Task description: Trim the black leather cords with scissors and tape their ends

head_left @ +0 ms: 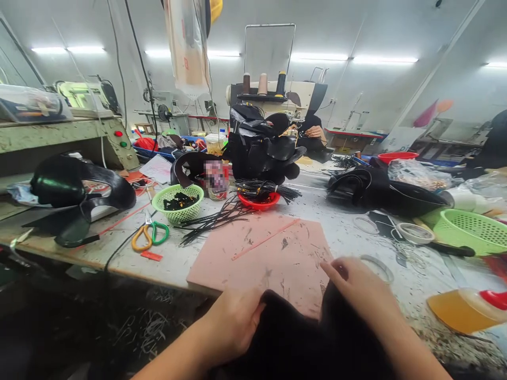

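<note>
My left hand (240, 319), at the lower middle of the head view, is closed on the edge of a dark black piece of material (295, 332). My right hand (362, 290) pinches the same piece at its raised right side. Between the hands the upper edge dips in the middle. The piece's lower part merges with the dark area at the bottom, so its full shape and kind are hidden. Just beyond both hands lies a worn pink board (261, 253) with a thin red strip (265, 240) across it.
Orange-and-green-handled scissors (150, 235), a green basket (178, 214) and a red bowl of black strips (259, 203) stand beyond the board. At right are a glue bottle (463, 311), a tape roll (415, 232) and a green basket (475, 232). A co-worker's hand (316, 133) shows by a sewing machine.
</note>
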`<state>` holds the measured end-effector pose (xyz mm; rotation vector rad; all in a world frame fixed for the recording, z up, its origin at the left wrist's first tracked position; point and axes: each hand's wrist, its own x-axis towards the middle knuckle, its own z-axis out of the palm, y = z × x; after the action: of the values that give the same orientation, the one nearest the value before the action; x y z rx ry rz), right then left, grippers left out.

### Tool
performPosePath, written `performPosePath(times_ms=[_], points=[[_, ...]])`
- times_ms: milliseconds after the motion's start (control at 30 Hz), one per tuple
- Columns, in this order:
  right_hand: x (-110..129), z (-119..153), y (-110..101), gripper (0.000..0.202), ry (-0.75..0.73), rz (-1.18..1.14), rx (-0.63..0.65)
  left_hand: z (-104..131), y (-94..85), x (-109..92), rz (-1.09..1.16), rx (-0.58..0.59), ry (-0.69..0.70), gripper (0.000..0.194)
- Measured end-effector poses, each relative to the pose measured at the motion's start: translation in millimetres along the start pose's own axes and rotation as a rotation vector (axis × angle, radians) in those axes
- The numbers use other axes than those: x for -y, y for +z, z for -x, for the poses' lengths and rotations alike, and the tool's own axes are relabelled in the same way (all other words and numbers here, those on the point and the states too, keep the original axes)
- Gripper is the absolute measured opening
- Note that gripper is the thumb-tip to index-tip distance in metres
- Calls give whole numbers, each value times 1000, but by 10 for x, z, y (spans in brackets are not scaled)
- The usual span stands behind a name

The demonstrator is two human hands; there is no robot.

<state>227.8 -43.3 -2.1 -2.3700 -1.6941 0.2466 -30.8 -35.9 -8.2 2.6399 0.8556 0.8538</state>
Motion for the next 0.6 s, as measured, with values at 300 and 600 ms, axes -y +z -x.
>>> performPosePath(times_ms=[300, 600], points=[[-135, 434, -37, 45, 70, -151, 118, 166, -406, -300, 393, 321, -74, 33], [-122, 891, -345, 32, 72, -1228, 124, 164, -954, -138, 362, 550, -255, 34]])
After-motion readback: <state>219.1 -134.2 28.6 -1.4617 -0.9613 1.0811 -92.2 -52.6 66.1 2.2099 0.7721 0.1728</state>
